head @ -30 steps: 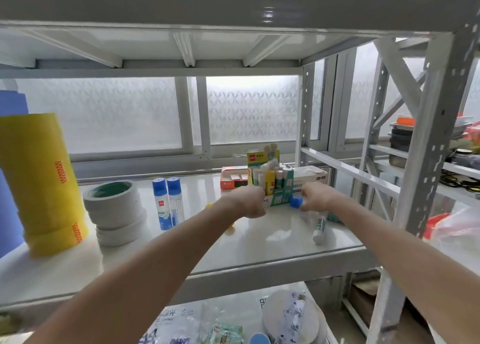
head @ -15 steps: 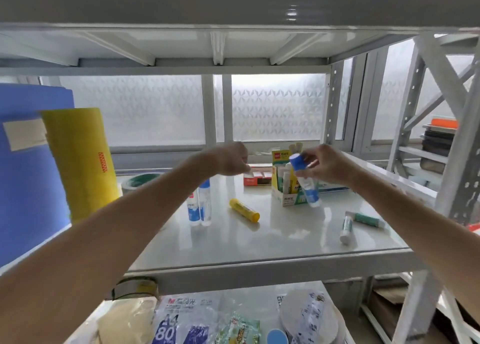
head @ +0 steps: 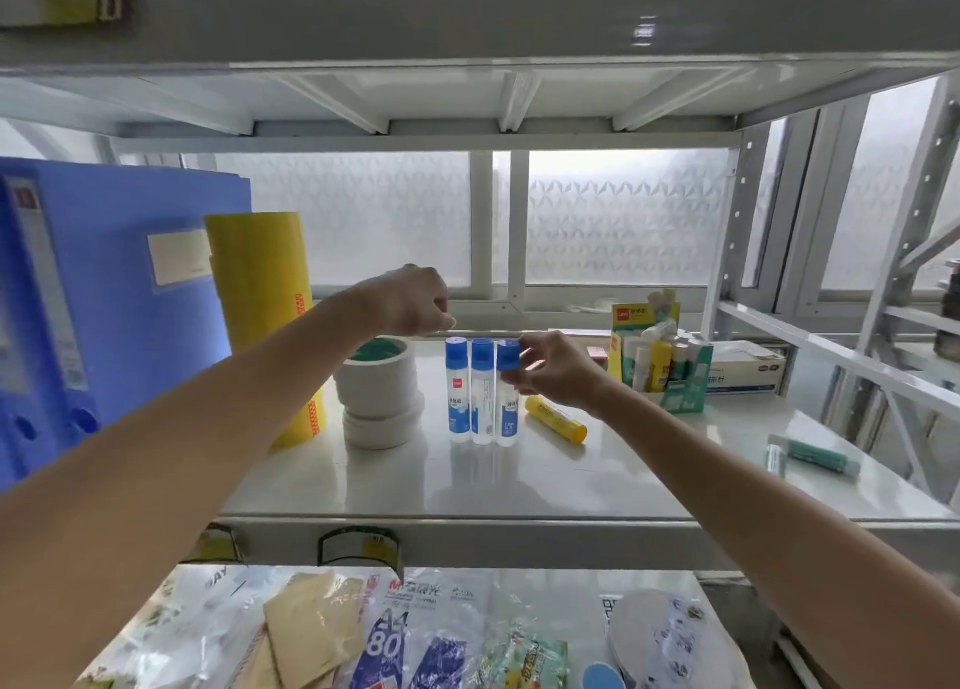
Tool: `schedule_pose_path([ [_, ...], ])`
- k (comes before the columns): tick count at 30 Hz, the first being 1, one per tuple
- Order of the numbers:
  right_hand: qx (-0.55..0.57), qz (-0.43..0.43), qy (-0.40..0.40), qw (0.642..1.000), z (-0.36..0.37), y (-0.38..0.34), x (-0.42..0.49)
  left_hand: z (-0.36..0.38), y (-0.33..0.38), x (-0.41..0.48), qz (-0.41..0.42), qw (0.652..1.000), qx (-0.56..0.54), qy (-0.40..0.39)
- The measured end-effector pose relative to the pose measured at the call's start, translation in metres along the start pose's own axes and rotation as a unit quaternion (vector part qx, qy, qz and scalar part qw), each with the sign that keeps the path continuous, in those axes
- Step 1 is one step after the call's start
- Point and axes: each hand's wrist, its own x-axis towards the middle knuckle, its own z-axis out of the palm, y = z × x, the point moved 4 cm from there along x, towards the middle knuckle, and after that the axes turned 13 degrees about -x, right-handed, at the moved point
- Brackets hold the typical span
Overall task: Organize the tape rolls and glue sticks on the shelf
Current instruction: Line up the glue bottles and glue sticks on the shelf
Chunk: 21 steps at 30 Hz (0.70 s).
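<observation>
right hand [head: 558,371] fingers pinch blue cap of rightmost bottle [head: 507,413] | three glue bottles [head: 481,392] upright in touching row, mid shelf [head: 519,491] | left hand [head: 415,301] above row, fingers curled together, nothing seen in them | tape stack [head: 379,392] just left of row | yellow stick [head: 556,419] lies just right

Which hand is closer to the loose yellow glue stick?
Right. The right hand grips a blue-capped bottle just above the yellow glue stick; the left hand hovers farther left.
</observation>
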Motion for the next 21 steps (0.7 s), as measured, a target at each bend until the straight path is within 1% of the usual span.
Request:
schedule_pose_path([
  [3,-0.004,-0.005,0.011,1.0,0.002,0.0,0.0,0.006,-0.005,0.0,-0.013,1.0,0.01,-0.017],
  [6,-0.002,-0.011,0.015,1.0,0.004,0.001,-0.001,0.01,-0.008,0.0,-0.018,1.0,0.008,-0.018],
  [10,-0.031,0.003,-0.026,0.999,-0.001,0.009,-0.004,0.011,-0.002,0.0,-0.014,1.0,0.005,-0.016],
  [12,-0.067,0.021,-0.028,0.997,-0.007,0.02,-0.008,0.009,0.006,0.001,0.002,1.0,-0.001,-0.005],
  [16,-0.177,0.054,0.013,0.983,-0.025,0.044,-0.02,0.011,0.032,0.005,0.04,0.999,-0.014,0.014],
  [21,-0.221,0.127,0.052,0.966,-0.063,0.082,-0.034,0.037,0.082,0.011,0.1,0.995,-0.001,-0.006],
])
